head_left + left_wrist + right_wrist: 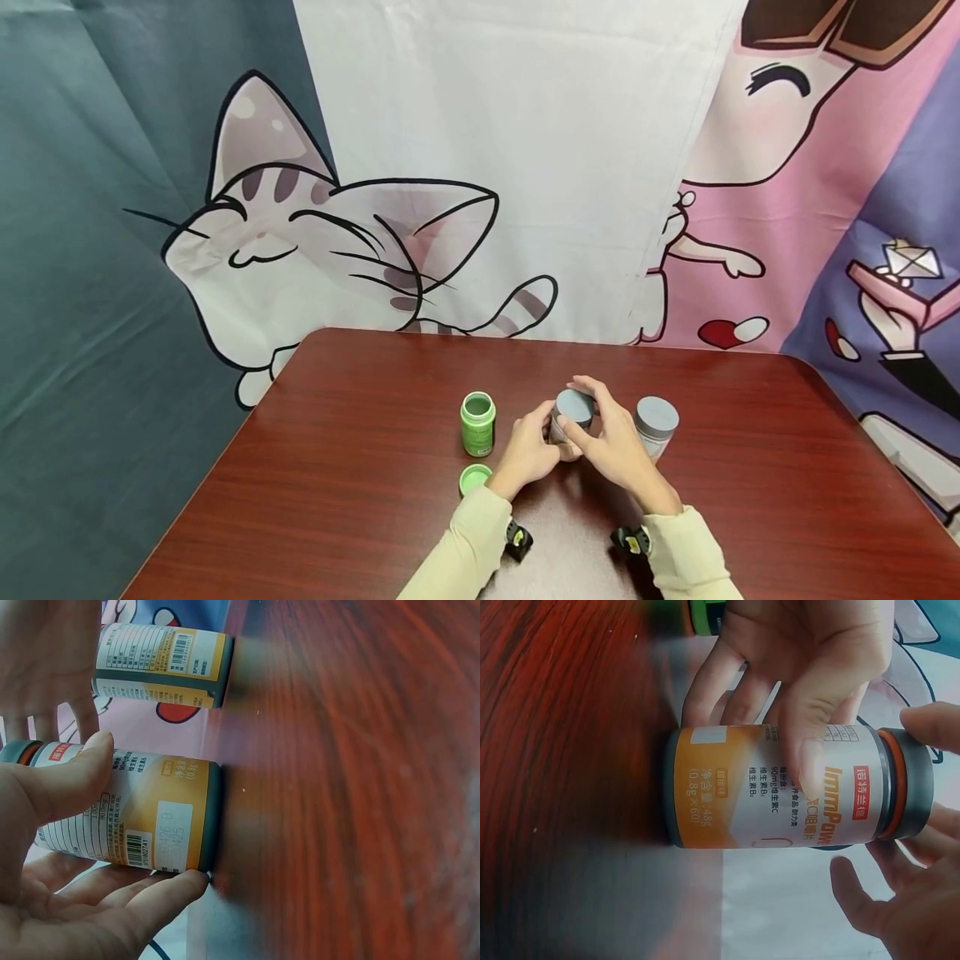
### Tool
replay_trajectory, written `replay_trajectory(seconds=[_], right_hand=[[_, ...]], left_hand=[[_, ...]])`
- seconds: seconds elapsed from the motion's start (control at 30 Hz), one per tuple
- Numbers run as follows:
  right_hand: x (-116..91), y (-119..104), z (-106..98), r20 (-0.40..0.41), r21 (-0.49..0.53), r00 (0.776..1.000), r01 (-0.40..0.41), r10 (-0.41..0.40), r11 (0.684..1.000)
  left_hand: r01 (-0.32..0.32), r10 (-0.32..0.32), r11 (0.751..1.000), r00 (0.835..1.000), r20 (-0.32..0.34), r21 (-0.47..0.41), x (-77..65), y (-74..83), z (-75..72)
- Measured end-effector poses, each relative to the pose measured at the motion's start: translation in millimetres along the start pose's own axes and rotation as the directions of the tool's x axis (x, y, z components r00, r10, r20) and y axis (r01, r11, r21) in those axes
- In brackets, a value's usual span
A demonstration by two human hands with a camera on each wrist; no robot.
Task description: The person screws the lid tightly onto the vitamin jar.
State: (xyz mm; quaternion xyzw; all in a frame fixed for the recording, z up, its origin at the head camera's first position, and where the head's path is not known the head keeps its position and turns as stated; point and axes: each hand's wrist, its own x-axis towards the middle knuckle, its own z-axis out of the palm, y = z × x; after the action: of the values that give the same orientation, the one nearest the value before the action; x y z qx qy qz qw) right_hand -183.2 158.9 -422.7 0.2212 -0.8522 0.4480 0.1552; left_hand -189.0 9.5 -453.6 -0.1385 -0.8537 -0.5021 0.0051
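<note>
A pill bottle (pixel 795 787) with a white and orange label stands upright on the table between my two hands. My left hand (pixel 527 452) grips its body, thumb across the label and fingers behind. With thumb and fingers, my right hand (pixel 621 442) holds the grey screw cap (pixel 575 405) at the top. An orange band shows below the cap in the right wrist view. Just right of my right hand stands a similar grey-capped bottle (pixel 656 418), partly hidden by that hand; its label shows in the left wrist view.
Left of my hands stands an uncapped green bottle (pixel 478 427), with its green lid (pixel 475 478) lying in front, partly covered by my left wrist. The reddish-brown wooden table (pixel 337 467) ends at a cartoon-printed cloth (pixel 525 125) behind.
</note>
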Motion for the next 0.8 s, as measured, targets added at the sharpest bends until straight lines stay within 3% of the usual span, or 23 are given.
replay_trajectory(seconds=[0.37, 0.63, 0.8], right_hand=[[-0.2, -2.6, 1.5, -0.044, -0.078, 0.998, -0.057, 0.053, 0.995], [-0.6, -1.1, 3.4, 0.033, 0.016, 0.999, -0.037, 0.037, 0.999], [-0.1, -15.4, -1.4, 0.051, 0.085, 0.999, -0.019, 0.015, 0.996]], left_hand=[[-0.004, 0.004, 1.0, 1.0, -0.005, 0.0, -0.5, -0.9, -0.2], [-0.026, 0.027, 0.999, 0.999, -0.031, 0.044, 0.9, -2.3, 0.2], [-0.026, 0.027, 0.999, 0.999, -0.028, 0.034, 1.8, -3.3, 1.0]])
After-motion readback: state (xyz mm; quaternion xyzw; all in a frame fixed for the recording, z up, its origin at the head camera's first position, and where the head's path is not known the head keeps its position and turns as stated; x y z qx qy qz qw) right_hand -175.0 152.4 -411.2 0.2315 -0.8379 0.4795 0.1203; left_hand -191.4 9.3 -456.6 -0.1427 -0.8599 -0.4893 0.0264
